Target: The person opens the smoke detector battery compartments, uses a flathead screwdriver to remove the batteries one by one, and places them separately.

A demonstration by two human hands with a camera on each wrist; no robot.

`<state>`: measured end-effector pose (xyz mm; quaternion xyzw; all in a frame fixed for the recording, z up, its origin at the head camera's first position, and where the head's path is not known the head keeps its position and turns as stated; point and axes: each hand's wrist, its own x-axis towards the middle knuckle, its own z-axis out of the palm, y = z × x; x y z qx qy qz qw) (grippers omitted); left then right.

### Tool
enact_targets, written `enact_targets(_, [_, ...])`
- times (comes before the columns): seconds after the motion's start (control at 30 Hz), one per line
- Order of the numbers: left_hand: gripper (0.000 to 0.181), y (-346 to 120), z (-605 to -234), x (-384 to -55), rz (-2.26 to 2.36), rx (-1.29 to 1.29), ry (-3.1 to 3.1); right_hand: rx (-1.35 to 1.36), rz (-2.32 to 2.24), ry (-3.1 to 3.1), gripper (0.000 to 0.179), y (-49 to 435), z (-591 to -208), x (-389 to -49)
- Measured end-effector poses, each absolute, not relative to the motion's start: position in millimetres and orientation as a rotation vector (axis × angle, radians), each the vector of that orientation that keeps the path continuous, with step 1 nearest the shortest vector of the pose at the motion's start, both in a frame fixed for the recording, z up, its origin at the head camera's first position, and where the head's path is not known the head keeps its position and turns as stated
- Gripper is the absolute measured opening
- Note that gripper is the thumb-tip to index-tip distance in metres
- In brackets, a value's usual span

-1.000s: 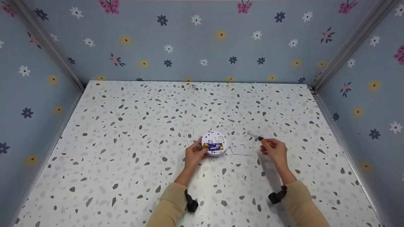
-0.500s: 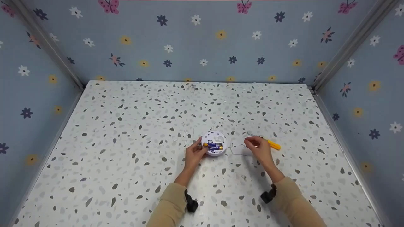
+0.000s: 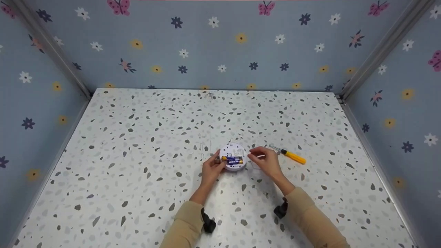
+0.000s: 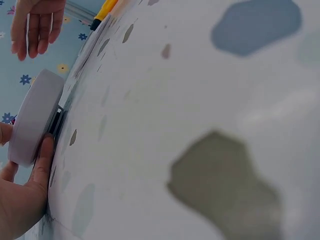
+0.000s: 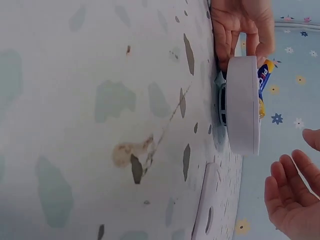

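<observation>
A round white device [image 3: 230, 150] stands near the middle of the table with its battery side up. Two blue-and-yellow batteries [image 3: 235, 161] show in it; in the right wrist view a battery [image 5: 265, 77] tilts up above the rim. My left hand [image 3: 211, 170] grips the device's left edge, the thumb near the batteries. In the left wrist view the fingers curl round the white casing [image 4: 36, 117]. Just right of the device hovers my right hand [image 3: 269, 162], its fingers loosely bent and holding nothing, as the right wrist view shows [image 5: 297, 192].
A screwdriver [image 3: 294, 157] with a yellow handle lies right of the right hand. Partly under that hand is a flat white plate [image 5: 206, 205] with a cut-out. The speckled table [image 3: 137, 179] is walled by flowered panels [image 3: 220, 44] at the back and sides.
My right hand has let go of the screwdriver, which now lies on the table, and has moved left to beside the device. The left hand and the device have stayed put.
</observation>
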<state>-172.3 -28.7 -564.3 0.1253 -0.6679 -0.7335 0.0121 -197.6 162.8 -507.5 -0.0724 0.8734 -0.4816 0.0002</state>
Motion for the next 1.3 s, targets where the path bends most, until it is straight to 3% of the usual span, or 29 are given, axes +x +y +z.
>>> enact_targets(0.67, [0.051, -30, -564, -170, -2.307, 0.324, -2.073, -0.82, -1.532, 2.708, 0.023, 136, -521, -212])
enact_targets(1.3, [0.051, -34, -547, -164, -2.388, 0.232, -2.024, -0.905, -1.456, 2.542, 0.026, 121, -527, -220])
